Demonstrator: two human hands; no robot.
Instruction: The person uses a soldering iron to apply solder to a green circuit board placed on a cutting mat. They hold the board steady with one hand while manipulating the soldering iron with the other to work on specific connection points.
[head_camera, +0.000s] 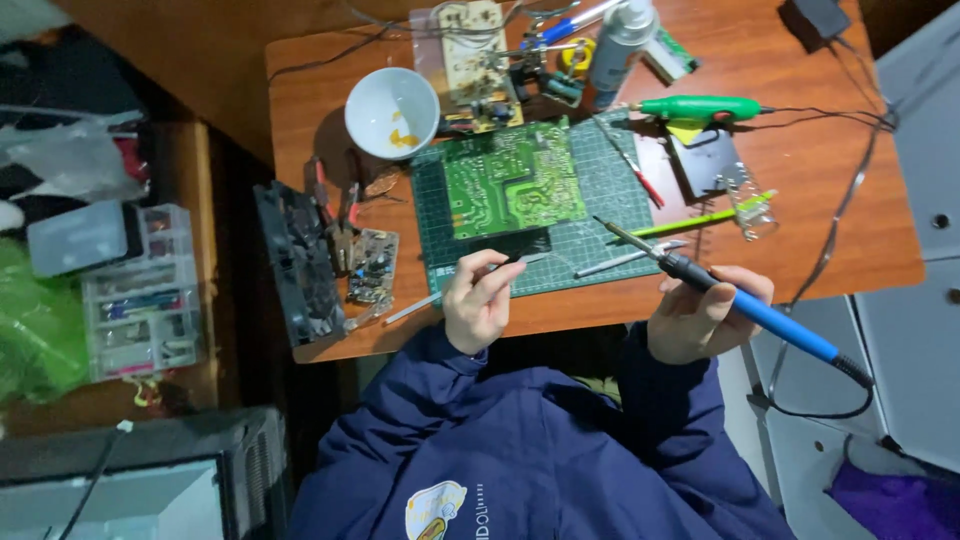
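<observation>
Right hand (700, 318) clamps the blue soldering iron (745, 305); left hand (480, 300) pinches tweezers (520, 260) at the mat's (600, 180) near edge; steady both wrists before touching the green board (510, 180).

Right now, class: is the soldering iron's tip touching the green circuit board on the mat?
Apart. In the head view, the soldering iron, held in the right hand, has its tip over the bare cutting mat, clear of the green circuit board.
</observation>
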